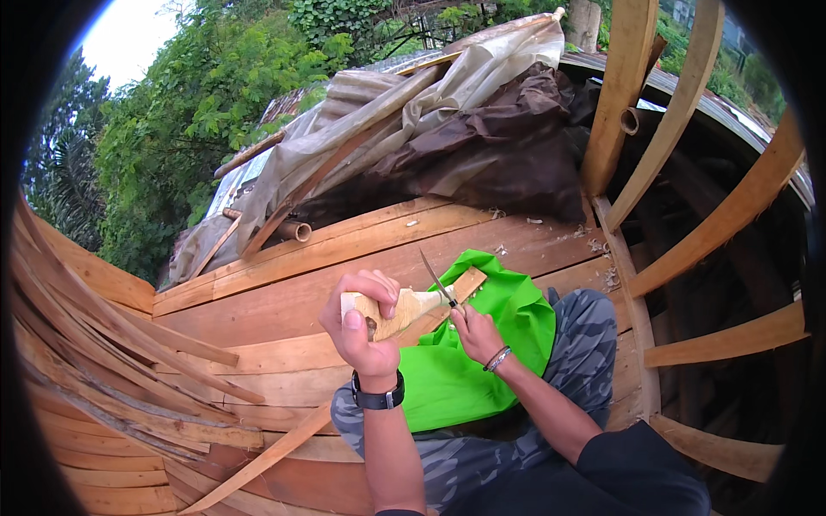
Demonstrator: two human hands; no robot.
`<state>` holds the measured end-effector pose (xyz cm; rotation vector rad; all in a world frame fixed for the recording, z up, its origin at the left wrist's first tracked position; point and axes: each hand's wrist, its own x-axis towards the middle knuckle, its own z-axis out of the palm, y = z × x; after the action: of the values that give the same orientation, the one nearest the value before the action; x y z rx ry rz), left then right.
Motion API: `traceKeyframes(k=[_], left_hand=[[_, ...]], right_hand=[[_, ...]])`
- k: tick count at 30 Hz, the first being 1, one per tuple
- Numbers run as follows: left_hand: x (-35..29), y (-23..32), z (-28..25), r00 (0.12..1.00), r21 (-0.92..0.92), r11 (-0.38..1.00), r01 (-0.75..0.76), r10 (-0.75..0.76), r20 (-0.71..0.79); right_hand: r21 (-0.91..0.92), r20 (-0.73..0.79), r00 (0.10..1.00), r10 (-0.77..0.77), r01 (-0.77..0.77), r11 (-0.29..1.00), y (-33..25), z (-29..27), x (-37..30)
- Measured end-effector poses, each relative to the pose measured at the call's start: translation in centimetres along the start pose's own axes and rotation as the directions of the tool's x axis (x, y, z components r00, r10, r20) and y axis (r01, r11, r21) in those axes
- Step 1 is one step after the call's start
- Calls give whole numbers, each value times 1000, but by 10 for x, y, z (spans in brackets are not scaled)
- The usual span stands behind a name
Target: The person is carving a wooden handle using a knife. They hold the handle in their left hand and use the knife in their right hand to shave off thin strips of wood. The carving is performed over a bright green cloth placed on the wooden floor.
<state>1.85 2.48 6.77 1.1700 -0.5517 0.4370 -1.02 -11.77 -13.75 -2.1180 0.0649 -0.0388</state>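
My left hand [363,316] is wrapped around the wide end of a pale, carved piece of wood [417,303] that tapers to a narrow neck on the right. In my right hand [478,332] is a knife [436,277], its thin blade pointing up and to the left. The blade lies across or just beside the wood's narrow end; exact contact cannot be made out. A bright green cloth [519,316] covers my lap below both hands. On it rests a flat wooden strip [469,284], partly hidden behind the carved piece and my right hand.
Wooden planks [379,249] form the floor, with shavings [609,249] scattered at the right. Curved wooden ribs [727,215] rise on the right; bent planks [112,353] line the left. A loose slat [267,460] lies near my left arm. Brown and grey tarps [490,142] are heaped beyond.
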Motion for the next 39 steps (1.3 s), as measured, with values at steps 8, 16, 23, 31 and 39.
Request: traceKeyframes(k=[8,16,23,31,39], left_hand=[[3,0,4,1000,-44,999,-6,6,6],[0,-2,-1,1000,-26,1000,-8,9,22],[0,-4,12,999,-49,999,-12,14,41],[-3,-4,7,999,-69,997,-39,38,-23],[-1,-4,12,999,-59,997,-44,43,-7]], right_hand=[[-251,78,963,256,-230,940,57,5,-8],[26,-1,997,78,-78,997,-16,-23,-5],[-243,28,953,301,-286,927,56,14,5],[-101,61,992,108,-101,990,-26,-16,-5],[-284,104,933,345,-304,909,49,16,7]])
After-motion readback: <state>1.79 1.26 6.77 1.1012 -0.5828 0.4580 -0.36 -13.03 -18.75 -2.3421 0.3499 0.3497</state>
